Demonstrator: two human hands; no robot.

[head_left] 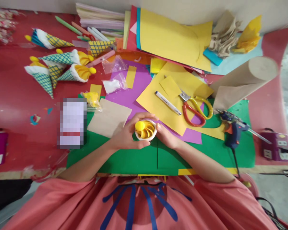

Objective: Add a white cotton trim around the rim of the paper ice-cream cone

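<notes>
A paper ice cream cone (pixel 148 130) is held between my two hands, its top facing me. Yellow pleats swirl inside a white fluffy rim, with a round yellow ball at one side. My left hand (pixel 131 132) wraps round the cone, thumb along the near side. On the opposite side, the fingers of my right hand (pixel 166 135) press against the rim. The cone's lower body is hidden beneath its top. Below my hands lies a green sheet (pixel 132 161), with a beige square (pixel 108 118) near my left hand.
Several finished paper cones (pixel 60 59) lie at the left. Scissors (pixel 194 111), a marker (pixel 168 103) and yellow sheets (pixel 156 95) lie ahead. A glue gun (pixel 235 131) and a brown paper roll (pixel 244 81) are at the right. Stacked foam sheets (pixel 172 35) sit at the back.
</notes>
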